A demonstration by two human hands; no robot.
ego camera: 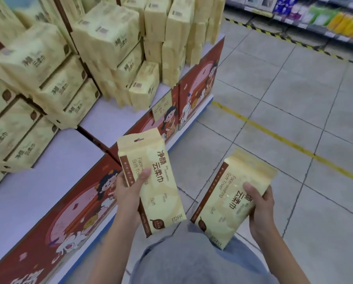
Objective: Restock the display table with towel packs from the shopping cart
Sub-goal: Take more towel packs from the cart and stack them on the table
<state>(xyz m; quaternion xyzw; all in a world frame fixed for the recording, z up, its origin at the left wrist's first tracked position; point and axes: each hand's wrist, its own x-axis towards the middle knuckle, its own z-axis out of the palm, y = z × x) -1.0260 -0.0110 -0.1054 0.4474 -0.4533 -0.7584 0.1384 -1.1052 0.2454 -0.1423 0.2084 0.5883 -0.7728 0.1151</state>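
i hold one towel pack in each hand. the left pack [151, 181] is a cream pouch with a brown side stripe and a hang-hole at its top. it stands nearly upright in my left hand [128, 193], with my thumb [145, 174] pressed across its printed face and the other fingers wrapped behind it. it hangs in the air just off the front of the display table [34, 193], not resting on the top. the right pack [235, 197] is the same kind and leans with its top tipped away from the table. my right hand [260, 210] grips it by the edge farther from the table, thumb on the face and fingers curled beneath. the two packs are apart, the right one farther out from the table than the left. the table has a pale lavender top, bare along the front strip nearest the left pack. further back on the table sit stacked packs [48, 78] in the same cream wrapping, piled several tiers high, with more standing on end toward the table's far end. a small price card [161, 108] stands at the table's front edge beyond the left pack, its figures too blurred to be sure of. the table's front is faced with red panels [73, 218] showing cartoon figures. out from the table lies a grey tiled floor [294, 89] crossed by a yellow line [284, 140]. well across the aisle from the table runs a shelf [315, 19] of coloured goods.
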